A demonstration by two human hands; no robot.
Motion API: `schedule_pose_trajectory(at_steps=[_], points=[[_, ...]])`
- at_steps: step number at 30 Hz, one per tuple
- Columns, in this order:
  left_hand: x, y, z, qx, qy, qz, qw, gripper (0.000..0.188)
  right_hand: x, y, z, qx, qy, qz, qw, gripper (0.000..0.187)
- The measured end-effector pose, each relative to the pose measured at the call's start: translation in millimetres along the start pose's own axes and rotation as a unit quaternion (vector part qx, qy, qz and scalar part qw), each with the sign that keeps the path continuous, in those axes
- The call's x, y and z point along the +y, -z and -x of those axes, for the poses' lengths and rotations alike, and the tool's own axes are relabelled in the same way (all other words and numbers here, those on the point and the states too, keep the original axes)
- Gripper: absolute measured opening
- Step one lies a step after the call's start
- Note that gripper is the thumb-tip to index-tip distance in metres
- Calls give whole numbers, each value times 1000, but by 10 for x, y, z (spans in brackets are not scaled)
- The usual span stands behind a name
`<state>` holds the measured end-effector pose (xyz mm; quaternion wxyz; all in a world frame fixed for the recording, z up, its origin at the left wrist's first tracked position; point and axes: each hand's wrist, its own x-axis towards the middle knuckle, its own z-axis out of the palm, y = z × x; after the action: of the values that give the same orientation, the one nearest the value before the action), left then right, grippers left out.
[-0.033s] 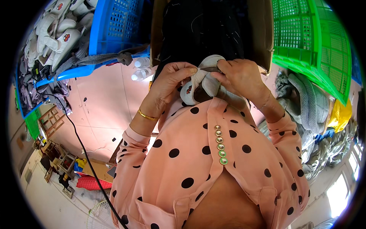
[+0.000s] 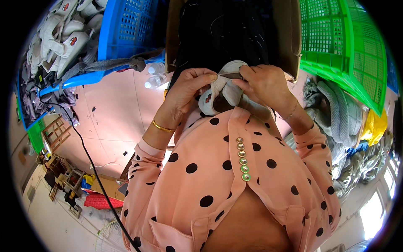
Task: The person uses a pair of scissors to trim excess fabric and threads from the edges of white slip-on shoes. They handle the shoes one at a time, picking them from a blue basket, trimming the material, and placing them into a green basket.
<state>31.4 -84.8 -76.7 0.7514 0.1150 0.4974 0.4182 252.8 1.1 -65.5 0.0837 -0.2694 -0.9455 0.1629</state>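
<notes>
Close to my body, over my lap, is a pale grey fabric shoe point(image 2: 208, 103) with a small red and black emblem. A white rounded end point(image 2: 233, 66) shows just beyond it; whether that is the same shoe or a second one I cannot tell. My left hand point(image 2: 189, 87) pinches its edge between thumb and forefinger. On the other side my right hand point(image 2: 270, 84) has its fingers closed on the shoe's dark-lined opening. Anything small between the fingertips is hidden.
Similar pale shoes point(image 2: 67, 46) are heaped in a blue crate point(image 2: 110, 46) at the left. Beyond my lap is a cardboard box point(image 2: 294, 46). A green basket point(image 2: 344, 63) stands right, above grey padded pieces point(image 2: 338, 113). Clear bottles point(image 2: 155, 81) lie left; a black cable point(image 2: 86, 149) hangs nearby.
</notes>
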Motion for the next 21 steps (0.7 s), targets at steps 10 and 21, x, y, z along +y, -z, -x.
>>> schedule_pose_trajectory(at_steps=[10, 21], points=[[49, 47, 14, -41, -11, -46, 998, 18, -186, -32, -177, 26, -119, -307, 944, 32], [128, 52, -42, -64, -16, -128, 990, 19, -48, -79, -235, -46, -152, -277, 948, 28]])
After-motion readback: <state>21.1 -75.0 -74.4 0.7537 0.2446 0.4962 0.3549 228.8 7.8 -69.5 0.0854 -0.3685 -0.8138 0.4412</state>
